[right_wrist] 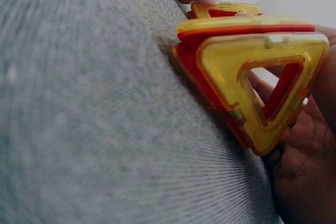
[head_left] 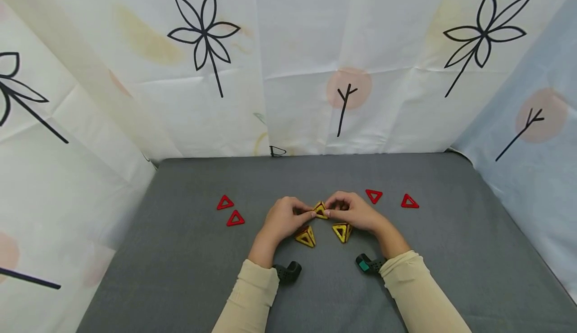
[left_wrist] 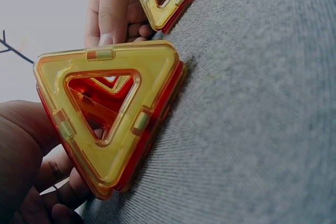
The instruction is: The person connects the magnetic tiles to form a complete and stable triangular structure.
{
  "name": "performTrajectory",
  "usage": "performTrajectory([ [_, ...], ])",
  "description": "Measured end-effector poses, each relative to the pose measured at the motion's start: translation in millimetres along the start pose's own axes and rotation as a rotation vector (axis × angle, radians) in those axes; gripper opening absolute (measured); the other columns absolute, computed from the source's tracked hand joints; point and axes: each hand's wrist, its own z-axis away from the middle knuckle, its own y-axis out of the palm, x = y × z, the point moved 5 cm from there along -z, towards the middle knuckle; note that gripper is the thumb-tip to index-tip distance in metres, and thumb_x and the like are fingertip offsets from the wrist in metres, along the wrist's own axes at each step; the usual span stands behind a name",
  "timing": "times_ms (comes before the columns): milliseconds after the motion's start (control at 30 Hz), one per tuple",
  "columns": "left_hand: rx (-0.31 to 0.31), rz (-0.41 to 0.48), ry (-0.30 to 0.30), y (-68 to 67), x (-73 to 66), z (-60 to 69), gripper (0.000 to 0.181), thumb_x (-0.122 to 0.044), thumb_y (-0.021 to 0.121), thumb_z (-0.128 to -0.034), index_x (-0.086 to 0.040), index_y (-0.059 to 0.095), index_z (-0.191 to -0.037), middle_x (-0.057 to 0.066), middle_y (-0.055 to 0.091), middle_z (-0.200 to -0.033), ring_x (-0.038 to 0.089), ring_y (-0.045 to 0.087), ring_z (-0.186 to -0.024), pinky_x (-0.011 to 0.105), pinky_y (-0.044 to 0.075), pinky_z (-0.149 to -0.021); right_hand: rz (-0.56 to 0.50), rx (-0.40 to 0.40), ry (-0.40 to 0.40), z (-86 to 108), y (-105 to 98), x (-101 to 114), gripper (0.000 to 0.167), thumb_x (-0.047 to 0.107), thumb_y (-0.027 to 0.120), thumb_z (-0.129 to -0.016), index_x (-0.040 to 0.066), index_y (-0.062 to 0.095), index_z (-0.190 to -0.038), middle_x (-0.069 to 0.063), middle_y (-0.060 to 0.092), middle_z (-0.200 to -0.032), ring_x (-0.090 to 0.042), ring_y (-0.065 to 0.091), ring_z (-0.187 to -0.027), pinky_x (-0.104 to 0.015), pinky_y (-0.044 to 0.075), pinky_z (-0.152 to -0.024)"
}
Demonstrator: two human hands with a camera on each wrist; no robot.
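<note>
Three small pyramids of yellow and red triangular magnetic tiles stand on the grey cloth. My left hand (head_left: pixel 285 217) pinches the left side of the farthest pyramid (head_left: pixel 320 210) between thumb and fingers. Its right side is held by the thumb and fingers of my right hand (head_left: pixel 356 212). Nearer to me, the left pyramid (head_left: pixel 306 237) stands below my left hand and fills much of the left wrist view (left_wrist: pixel 107 53). The right pyramid (head_left: pixel 341 232) lies under my right hand and looms large in the right wrist view, partly covering the held pyramid (right_wrist: pixel 226 7).
Two red triangle tiles (head_left: pixel 225 202) (head_left: pixel 235 218) lie left of my hands. To the right are two more red tiles (head_left: pixel 373 196) (head_left: pixel 409 201). A patterned white curtain (head_left: pixel 297 112) hangs along the back edge of the grey table (head_left: pixel 189 273).
</note>
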Motion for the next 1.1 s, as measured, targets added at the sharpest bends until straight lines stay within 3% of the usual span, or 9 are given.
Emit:
performTrajectory([
  [567, -0.01, -0.019, -0.005, -0.7, -0.7, 0.1, 0.015, -0.037, 0.08, -0.0968, -0.028, 0.087, -0.106, -0.009, 0.078, -0.099, 0.007, 0.062, -0.072, 0.03, 0.051, -0.064, -0.005, -0.006, 0.0, -0.6, 0.0, 1.8, 0.013, 0.012, 0.075, -0.1, 0.007, 0.076, -0.111, -0.015, 0.069, -0.095, -0.01, 0.056, -0.069, -0.025, 0.046, -0.061],
  [767, -0.007, -0.012, -0.004, -0.6, -0.2, 1.5, 0.013, -0.037, 0.08, -0.0967, -0.027, 0.086, -0.104, -0.012, 0.076, -0.091, 0.01, 0.06, -0.064, 0.03, 0.047, -0.058, -0.002, -0.001, 0.019, -0.8, 1.0, -0.4, 0.013, 0.013, 0.075, -0.1, 0.007, 0.077, -0.112, -0.015, 0.07, -0.095, -0.011, 0.057, -0.071, -0.025, 0.047, -0.062],
  [1100, 0.04, 0.074, 0.026, -4.0, -1.8, 1.8, 0.014, -0.03, 0.078, -0.0987, -0.02, 0.083, -0.108, -0.007, 0.073, -0.089, 0.012, 0.06, -0.063, 0.029, 0.049, -0.058, 0.0, -0.001, 0.034, -0.2, -1.0, 2.2, 0.015, 0.015, 0.074, -0.101, 0.006, 0.076, -0.112, -0.012, 0.072, -0.095, -0.013, 0.061, -0.075, -0.027, 0.05, -0.065],
])
